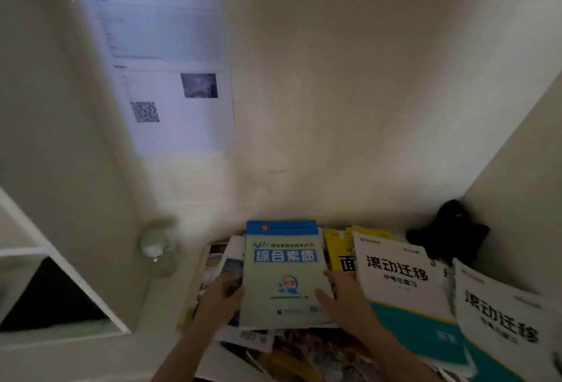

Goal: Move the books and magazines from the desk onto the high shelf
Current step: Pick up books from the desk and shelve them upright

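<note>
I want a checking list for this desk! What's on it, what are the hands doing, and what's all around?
Surface: pale desk, mostly covered.
Job's things: blue-topped book on top of a magazine pile; yellow book behind; two white workbooks at right.
Clutter: clear glass object; black soft thing in the corner.
Hands: left hand and right hand hold the book's side edges.
Cables: nothing seen.
Surroundings: printed sheets on the wall; white shelf unit at left.

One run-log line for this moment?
phase: pickup | left hand: grips blue-topped book, left edge | right hand: grips right edge | book: on magazine pile | white workbooks: untouched
</note>
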A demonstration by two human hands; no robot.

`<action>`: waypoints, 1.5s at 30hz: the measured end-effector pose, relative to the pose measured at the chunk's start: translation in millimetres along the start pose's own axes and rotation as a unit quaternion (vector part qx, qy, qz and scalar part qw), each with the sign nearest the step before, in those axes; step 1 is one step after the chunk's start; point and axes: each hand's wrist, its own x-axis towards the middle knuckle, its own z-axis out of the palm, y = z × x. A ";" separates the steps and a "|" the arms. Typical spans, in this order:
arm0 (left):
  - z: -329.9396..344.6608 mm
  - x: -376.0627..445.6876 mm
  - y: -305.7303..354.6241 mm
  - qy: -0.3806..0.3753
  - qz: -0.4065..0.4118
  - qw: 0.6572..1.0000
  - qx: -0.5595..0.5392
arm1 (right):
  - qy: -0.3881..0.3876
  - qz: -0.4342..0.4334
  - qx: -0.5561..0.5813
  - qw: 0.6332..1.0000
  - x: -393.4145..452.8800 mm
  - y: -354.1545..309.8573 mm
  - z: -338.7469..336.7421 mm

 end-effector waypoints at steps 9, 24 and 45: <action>37.8 50.2 -12.8 -0.068 -0.100 0.993 0.004 | -0.072 0.090 -0.109 0.987 35.1 17.9 48.1; 26.0 -2.3 105.6 0.039 0.112 0.987 -0.108 | -0.027 0.085 0.361 0.928 14.5 9.7 -12.8; 240.6 -33.6 135.2 -0.008 0.038 0.993 0.114 | 0.079 0.171 -0.024 0.982 -48.6 242.7 -111.4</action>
